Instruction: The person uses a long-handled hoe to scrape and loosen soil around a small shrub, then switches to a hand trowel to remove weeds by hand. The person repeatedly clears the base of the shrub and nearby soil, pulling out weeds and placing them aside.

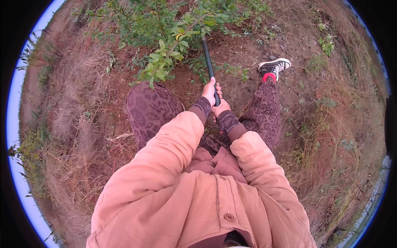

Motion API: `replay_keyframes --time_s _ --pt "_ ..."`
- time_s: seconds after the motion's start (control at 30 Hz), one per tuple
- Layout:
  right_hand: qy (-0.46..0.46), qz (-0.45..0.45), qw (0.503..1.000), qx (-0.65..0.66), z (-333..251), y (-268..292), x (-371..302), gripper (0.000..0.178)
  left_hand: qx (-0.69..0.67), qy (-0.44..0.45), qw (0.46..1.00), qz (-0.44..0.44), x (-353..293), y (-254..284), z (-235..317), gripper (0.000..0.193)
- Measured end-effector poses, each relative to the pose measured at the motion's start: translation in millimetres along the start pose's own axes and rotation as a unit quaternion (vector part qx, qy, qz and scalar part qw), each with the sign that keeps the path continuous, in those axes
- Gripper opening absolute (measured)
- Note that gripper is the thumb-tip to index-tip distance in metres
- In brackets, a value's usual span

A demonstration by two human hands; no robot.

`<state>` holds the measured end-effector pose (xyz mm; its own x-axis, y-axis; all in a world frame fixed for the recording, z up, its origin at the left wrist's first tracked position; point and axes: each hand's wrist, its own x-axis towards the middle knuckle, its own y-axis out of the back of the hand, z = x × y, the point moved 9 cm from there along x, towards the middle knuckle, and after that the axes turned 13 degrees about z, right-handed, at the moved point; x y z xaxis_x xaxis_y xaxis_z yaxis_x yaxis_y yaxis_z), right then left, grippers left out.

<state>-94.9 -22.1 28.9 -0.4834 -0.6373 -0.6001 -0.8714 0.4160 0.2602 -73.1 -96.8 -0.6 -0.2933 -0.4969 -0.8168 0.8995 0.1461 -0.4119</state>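
Note:
Both my hands are wrapped round a long dark handle (207, 56) with a black grip at its near end. My left hand (210, 91) holds it farther up. Just below, at the butt end, my right hand (221, 108) is closed on it. The handle runs away from me into a leafy green shrub (161, 58), where foliage hides its far end, so the kind of tool cannot be made out. One leafy branch of the shrub hangs to the left of the handle, close over my bent left knee.
Bare brown soil (237, 51) lies round the shrub's base. Dry grass (78, 120) covers the ground at left, and mixed weeds (331, 136) grow at right. My right foot, in a black and white sneaker (274, 67), is planted right of the handle.

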Motion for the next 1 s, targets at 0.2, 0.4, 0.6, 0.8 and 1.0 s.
replay_keyframes --time_s 0.2,0.4,0.6,0.8,1.0 --pt "-0.032 -0.013 0.999 -0.004 -6 0 0 0.026 0.005 0.02 1.0 0.012 2 -2 4 0.034" --pt "-0.193 -0.157 0.933 0.259 11 -10 -2 0.011 0.096 0.009 0.992 0.077 5 -2 -10 0.036" --pt "-0.051 -0.073 0.976 0.197 -12 6 -12 0.009 -0.021 0.007 0.999 0.033 -16 -13 7 0.034" --pt "-0.149 -0.068 0.978 0.128 -2 6 -2 0.011 0.029 0.022 0.998 0.049 -3 -14 1 0.035" --pt "-0.116 -0.058 0.98 0.15 -4 21 -15 0.012 0.013 0.012 0.999 0.04 -13 -24 0 0.036"
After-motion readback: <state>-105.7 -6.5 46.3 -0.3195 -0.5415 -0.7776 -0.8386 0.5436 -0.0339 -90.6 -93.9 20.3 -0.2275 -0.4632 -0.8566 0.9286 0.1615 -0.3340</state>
